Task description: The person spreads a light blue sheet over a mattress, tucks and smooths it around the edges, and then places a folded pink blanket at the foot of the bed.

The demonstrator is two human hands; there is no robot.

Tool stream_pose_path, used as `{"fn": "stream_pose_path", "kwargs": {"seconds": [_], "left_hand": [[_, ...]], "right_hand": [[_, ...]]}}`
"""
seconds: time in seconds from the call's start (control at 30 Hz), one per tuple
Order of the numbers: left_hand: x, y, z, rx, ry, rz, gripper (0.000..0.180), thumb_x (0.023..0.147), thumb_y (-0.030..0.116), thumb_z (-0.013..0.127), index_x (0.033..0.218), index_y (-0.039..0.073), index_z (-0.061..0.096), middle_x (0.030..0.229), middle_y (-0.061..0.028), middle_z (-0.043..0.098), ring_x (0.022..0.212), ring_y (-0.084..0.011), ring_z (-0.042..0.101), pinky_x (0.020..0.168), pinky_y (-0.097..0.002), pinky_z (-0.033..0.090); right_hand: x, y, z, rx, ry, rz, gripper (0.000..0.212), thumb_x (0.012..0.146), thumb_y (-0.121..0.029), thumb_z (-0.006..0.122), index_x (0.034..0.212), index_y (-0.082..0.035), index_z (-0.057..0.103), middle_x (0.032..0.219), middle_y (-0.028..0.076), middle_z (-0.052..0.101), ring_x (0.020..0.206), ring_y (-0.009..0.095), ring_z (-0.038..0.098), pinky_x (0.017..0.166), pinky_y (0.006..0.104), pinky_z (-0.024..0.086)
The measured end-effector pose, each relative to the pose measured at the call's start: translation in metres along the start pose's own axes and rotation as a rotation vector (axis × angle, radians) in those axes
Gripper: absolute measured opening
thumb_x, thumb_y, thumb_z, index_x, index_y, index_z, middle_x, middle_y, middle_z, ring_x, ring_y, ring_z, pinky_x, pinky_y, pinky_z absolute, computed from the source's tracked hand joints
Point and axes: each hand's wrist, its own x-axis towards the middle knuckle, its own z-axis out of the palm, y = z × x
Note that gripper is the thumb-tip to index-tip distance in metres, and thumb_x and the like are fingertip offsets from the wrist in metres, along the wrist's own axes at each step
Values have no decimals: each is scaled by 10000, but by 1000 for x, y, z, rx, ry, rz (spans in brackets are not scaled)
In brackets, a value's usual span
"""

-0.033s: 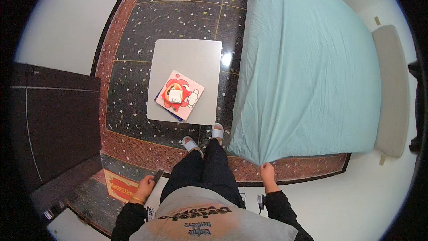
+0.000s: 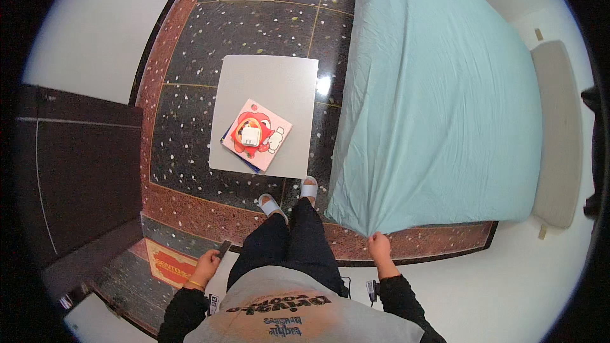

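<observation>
At the lower left, a red mat (image 2: 170, 265) lies on the floor. Beside it my left grip (image 2: 204, 267) is closed around a slim dark object (image 2: 224, 249); I cannot tell what it is. Left of centre, the pale surface (image 2: 267, 76) carries a pink square item (image 2: 279, 126), box or book, contents unseen, with a white block (image 2: 250, 138) on top. At lower centre-right, my right grip (image 2: 380, 248) pinches the bottom corner of the pale teal sheet (image 2: 438, 101). The sheet lies above it, filling the upper right, long axis running up the frame, creases fanning upward from my fingers. My right hand is nearer it; my left is well apart.
</observation>
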Motion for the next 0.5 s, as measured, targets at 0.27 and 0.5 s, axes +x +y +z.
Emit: {"fn": "stream_pose_path", "kwargs": {"seconds": [0.27, 0.5], "left_hand": [[-12, -18, 30, -50, -29, -77, 271, 729, 110, 547, 985, 22, 536, 621, -120, 540, 590, -232, 545, 569, -322, 437], [-26, -45, 28, -150, 69, -65, 247, 755, 108, 530, 987, 23, 525, 648, -104, 526, 604, -189, 520, 573, -299, 430]], "right_hand": [[8, 46, -25, -177, -17, 47, 279, 753, -225, 497, 734, 52, 523, 725, 253, 528, 740, 409, 512, 640, 470, 401], [87, -15, 8, -495, -167, -257, 439, 755, -425, 509, 718, 5, 587, 783, 211, 570, 748, 371, 544, 640, 441, 440]]}}
